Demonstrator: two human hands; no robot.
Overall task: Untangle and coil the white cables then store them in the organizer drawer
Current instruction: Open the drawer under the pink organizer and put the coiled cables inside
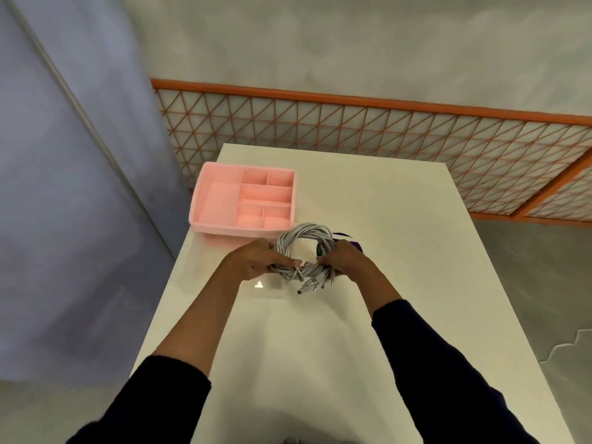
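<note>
Cables: the white cables (303, 236) are gathered into one round coil, held just above the table (400, 235) near its middle and just beside the organizer's near right corner.
Plug ends: several connectors (315, 285) are seen hanging loose from the near side of the coil.
Left hand (256, 259): the coil's near left side is gripped, with the fingers curled round the strands.
Right hand (344, 256): the coil's right side is gripped, the fingers being wrapped round the bundle.
Organizer drawer (230, 230): a pink tray is set at the table's left edge, toward the far left corner. One large compartment is seen on its left and five smaller ones on its right. No cable is seen inside it.
Purple object (355, 245): it is mostly hidden behind the right hand, and what it is cannot be told.
Sleeves: both forearms are covered by dark sleeves (448, 363) pushed up from the wrists.
Background: an orange lattice panel (384, 129) is seen beyond the table's far edge.
</note>
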